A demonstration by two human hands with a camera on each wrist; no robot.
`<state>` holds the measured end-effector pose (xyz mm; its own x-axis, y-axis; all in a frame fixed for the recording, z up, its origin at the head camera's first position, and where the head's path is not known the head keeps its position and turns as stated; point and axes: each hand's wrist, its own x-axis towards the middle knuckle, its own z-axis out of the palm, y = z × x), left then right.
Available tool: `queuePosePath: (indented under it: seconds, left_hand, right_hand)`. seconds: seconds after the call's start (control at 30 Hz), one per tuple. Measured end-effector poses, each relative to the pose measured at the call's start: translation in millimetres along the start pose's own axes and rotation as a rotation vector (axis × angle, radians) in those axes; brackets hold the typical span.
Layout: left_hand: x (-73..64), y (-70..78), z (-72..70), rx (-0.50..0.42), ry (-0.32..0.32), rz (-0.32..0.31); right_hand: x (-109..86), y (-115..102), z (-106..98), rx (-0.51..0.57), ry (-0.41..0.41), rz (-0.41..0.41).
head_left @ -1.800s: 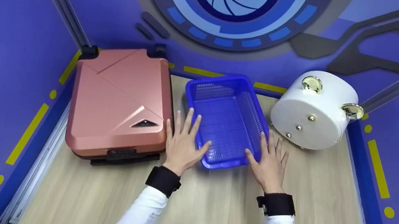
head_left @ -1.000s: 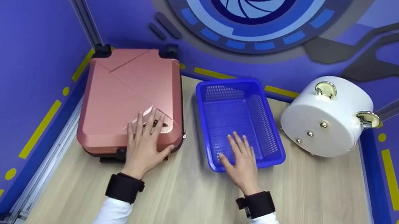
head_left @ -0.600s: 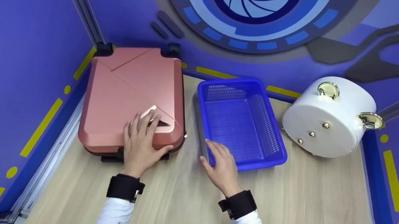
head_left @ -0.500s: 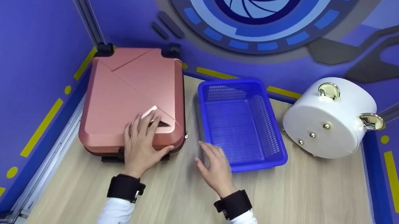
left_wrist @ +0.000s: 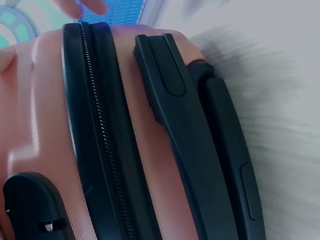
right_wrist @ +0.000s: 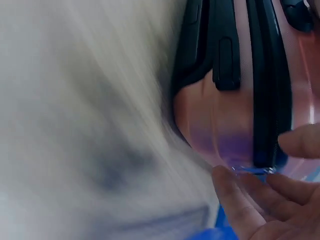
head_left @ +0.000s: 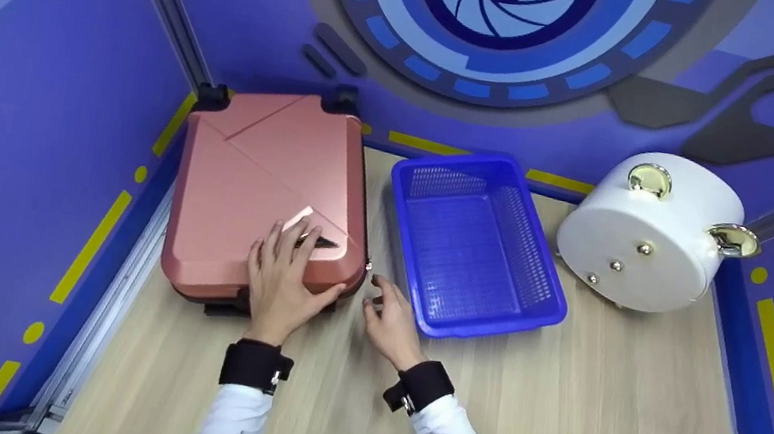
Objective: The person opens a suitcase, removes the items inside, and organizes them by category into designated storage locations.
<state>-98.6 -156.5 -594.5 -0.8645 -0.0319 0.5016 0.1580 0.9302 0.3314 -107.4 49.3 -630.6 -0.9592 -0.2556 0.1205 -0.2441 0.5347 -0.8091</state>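
Note:
A pink hard-shell suitcase (head_left: pixel 264 177) lies flat at the left. My left hand (head_left: pixel 282 286) rests on its near end over the dark logo, fingers spread and thumb along the corner. My right hand (head_left: pixel 393 324) is beside the near right corner, fingers loosely bent, close to the metal zipper pull (head_left: pixel 369 265). In the right wrist view, fingers and thumb stand apart around the zipper pulls (right_wrist: pixel 255 170); contact is unclear. The left wrist view shows the black zipper band (left_wrist: pixel 102 125) and the carry handle (left_wrist: pixel 172 115) on the suitcase's end.
A blue plastic basket (head_left: pixel 409 273) stands right of the suitcase. Farther right, a white round bag or case (head_left: pixel 631 259) with gold studs and ring-like gold fittings lies on its side. Blue walls enclose the wooden surface (head_left: pixel 594 413) at the back and both sides.
My left hand has gone from beside the basket onto the suitcase. My right hand has moved left from the basket's right side to the suitcase corner. The view has shifted slightly.

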Motion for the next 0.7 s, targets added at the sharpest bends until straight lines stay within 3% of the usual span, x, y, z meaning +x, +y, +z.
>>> queuePosePath:
  seconds: [0.2, 0.4, 0.7]
  left_hand:
    - [-0.5, -0.2, -1.2, -0.001, -0.019, -0.022]
    - [0.3, 0.1, -0.5, -0.009, -0.010, -0.025]
    - [-0.4, -0.7, 1.2, -0.013, 0.004, -0.015]
  right_hand:
    - [13.8, -2.3, 10.7, 0.028, 0.003, 0.075]
    - [26.8, 2.8, 15.4, 0.027, 0.010, 0.069]
    - [27.6, 12.0, 16.9, 0.081, 0.051, 0.110]
